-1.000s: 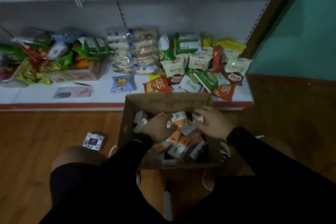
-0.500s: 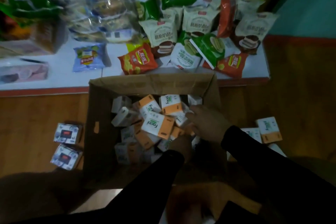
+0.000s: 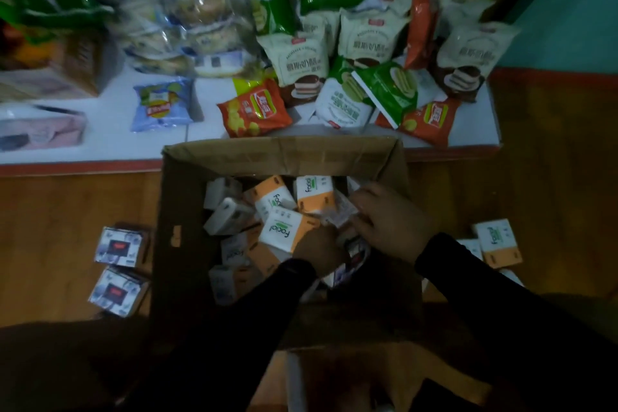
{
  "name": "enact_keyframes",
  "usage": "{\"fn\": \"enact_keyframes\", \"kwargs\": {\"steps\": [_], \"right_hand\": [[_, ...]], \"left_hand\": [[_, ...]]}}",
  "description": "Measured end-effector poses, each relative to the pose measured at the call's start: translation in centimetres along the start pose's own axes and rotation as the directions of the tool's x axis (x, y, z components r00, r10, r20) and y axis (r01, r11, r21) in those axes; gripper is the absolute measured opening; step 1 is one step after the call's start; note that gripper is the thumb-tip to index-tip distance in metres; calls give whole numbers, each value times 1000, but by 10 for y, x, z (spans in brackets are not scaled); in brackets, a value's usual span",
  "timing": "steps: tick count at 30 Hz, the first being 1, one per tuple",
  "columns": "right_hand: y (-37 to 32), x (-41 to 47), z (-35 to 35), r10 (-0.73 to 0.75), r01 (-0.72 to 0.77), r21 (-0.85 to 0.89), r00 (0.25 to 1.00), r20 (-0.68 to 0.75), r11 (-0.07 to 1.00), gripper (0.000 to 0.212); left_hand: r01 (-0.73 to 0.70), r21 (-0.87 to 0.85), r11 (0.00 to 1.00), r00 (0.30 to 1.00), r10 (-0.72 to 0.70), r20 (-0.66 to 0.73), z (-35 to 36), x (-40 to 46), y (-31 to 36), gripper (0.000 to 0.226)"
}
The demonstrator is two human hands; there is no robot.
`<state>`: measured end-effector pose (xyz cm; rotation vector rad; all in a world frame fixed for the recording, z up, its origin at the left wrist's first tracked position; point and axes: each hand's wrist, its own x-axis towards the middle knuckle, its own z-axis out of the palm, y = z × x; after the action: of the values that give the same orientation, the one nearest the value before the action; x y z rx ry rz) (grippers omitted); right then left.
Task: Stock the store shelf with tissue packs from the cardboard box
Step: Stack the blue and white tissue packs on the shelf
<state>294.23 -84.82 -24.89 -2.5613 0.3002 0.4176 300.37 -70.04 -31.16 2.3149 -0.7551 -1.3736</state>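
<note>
- Since half a second ago little has shifted: both hands remain deep in the cardboard box (image 3: 284, 157), the left hand (image 3: 317, 252) edged slightly further under the top pack.
- The box sits open on the wooden floor (image 3: 77, 204), its far wall against the edge of the low white shelf (image 3: 100, 130).
- Inside lies a jumble of white-and-orange tissue packs (image 3: 284, 232), several marked "Facial".
- The left hand is buried among the packs with its fingers hidden; whether they grip anything cannot be told.
- The right hand (image 3: 389, 222) rests palm down, fingers curled and close together over a small pack at the box's right side; a firm grasp cannot be confirmed.
- Two dark-printed packs (image 3: 118, 266) lie on the floor left of the box; another orange-and-white pack (image 3: 498, 242) lies to its right.
- Snack bags (image 3: 302, 58) crowd the shelf behind.
</note>
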Motion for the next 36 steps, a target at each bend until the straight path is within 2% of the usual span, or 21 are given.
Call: {"fn": "enact_keyframes", "kwargs": {"steps": [4, 7, 9, 11, 15, 18, 19, 21, 22, 23, 27, 30, 33, 36], "right_hand": [[-16, -15, -25, 129, -122, 125, 991, -46, 985, 43], [-37, -30, -46, 165, -146, 224, 984, -67, 964, 54], [-58, -41, -64, 142, -116, 311, 988, -63, 943, 61], [-81, -51, -86, 97, -54, 400, 991, -89, 915, 63], [-132, -69, -138, 63, 25, 553, 988, -139, 833, 57], [-166, -80, -174, 46, 126, 627, 967, -251, 769, 56], [-177, -83, -184, 52, 137, 640, 962, -267, 756, 54], [-195, -84, -203, 75, 156, 680, 952, -297, 717, 53], [-203, -84, -212, 85, 172, 695, 944, -318, 698, 54], [-209, -83, -221, 92, 188, 707, 937, -338, 682, 54], [-237, -80, -261, 123, 278, 781, 904, -409, 559, 51], [-255, -73, -287, 130, 309, 834, 904, -407, 457, 59], [-267, -67, -310, 124, 360, 871, 899, -420, 335, 37], [-274, -60, -333, 126, 377, 873, 894, -430, 309, 35]], "left_hand": [[14, -319, 948, 999, -26, -34, -68, -38, -11, 34], [-166, -489, 856, 978, 78, -196, -105, -80, -7, 15], [-254, -524, 813, 957, 132, -259, -126, -109, 4, 12], [-295, -505, 811, 941, 157, -298, -147, -138, 16, 17], [-406, -514, 756, 894, 210, -396, -190, -193, 44, 20], [-498, -375, 782, 802, 251, -542, -216, -235, 61, 22], [-509, -259, 821, 743, 267, -614, -224, -249, 66, 24], [-459, 64, 886, 574, 351, -740, -239, -277, 76, 32], [-418, 219, 882, 500, 424, -755, -244, -291, 82, 36], [-374, 348, 860, 455, 497, -739, -249, -303, 89, 41], [-175, 706, 686, 350, 714, -606, -263, -328, 118, 64], [-88, 817, 570, 240, 808, -538, -279, -328, 136, 67], [-33, 839, 544, 143, 833, -534, -301, -328, 154, 56], [5, 859, 512, 103, 854, -510, -328, -329, 168, 48]]}}
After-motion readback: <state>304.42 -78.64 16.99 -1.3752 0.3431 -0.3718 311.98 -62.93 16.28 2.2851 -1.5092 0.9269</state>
